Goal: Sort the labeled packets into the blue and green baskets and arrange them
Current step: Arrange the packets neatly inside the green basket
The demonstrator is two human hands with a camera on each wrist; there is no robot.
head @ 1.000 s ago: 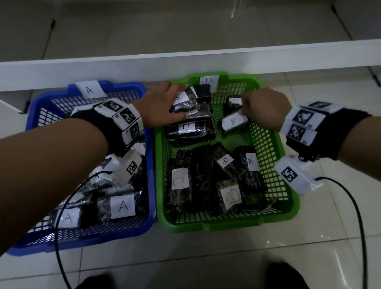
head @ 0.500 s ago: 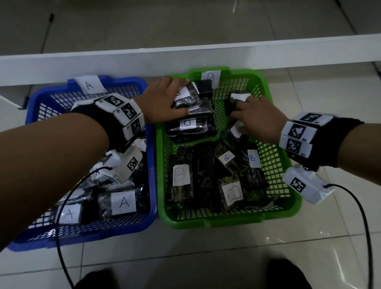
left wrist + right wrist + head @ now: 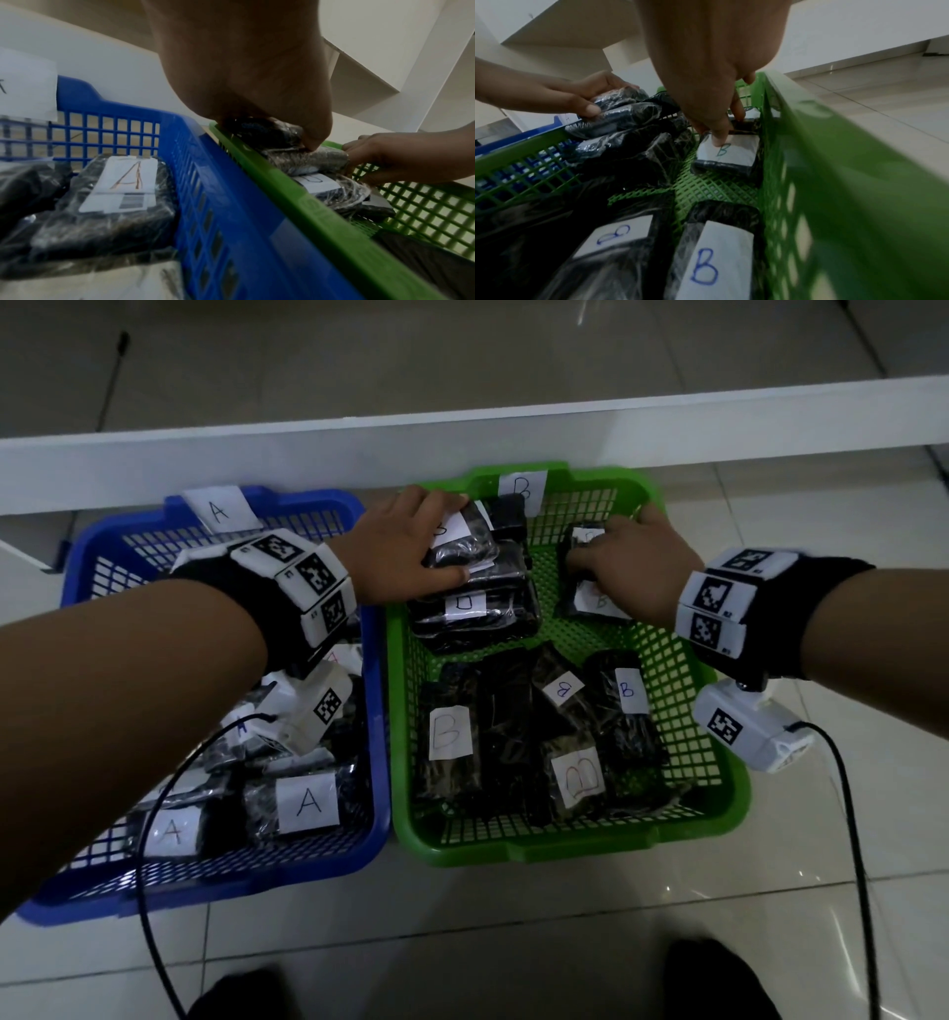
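Observation:
The green basket [image 3: 565, 850], tagged B, holds black wrapped packets with white B labels. My left hand [image 3: 436, 541] grips the top packet [image 3: 462, 549] of a stack at the basket's back left, thumb on its near side and fingers over the top. My right hand [image 3: 616, 552] holds a small B packet [image 3: 590, 603] down on the mesh floor at the back right. In the right wrist view its thumb presses the small B packet [image 3: 729, 158] on the label, while the fingers reach another packet behind. The blue basket [image 3: 380, 711], tagged A, stands to the left.
Several A packets [image 3: 308, 801] fill the blue basket and more B packets [image 3: 452, 731] lie along the green basket's front. A white ledge [image 3: 462, 428] runs just behind both baskets. Black wrist-camera cables [image 3: 149, 839] hang over the tiled floor, and shoe tips [image 3: 231, 994] show at the bottom.
My right hand has come down with the small B packet from above the basket to its back right floor. My left hand has stayed on the stack's top packet.

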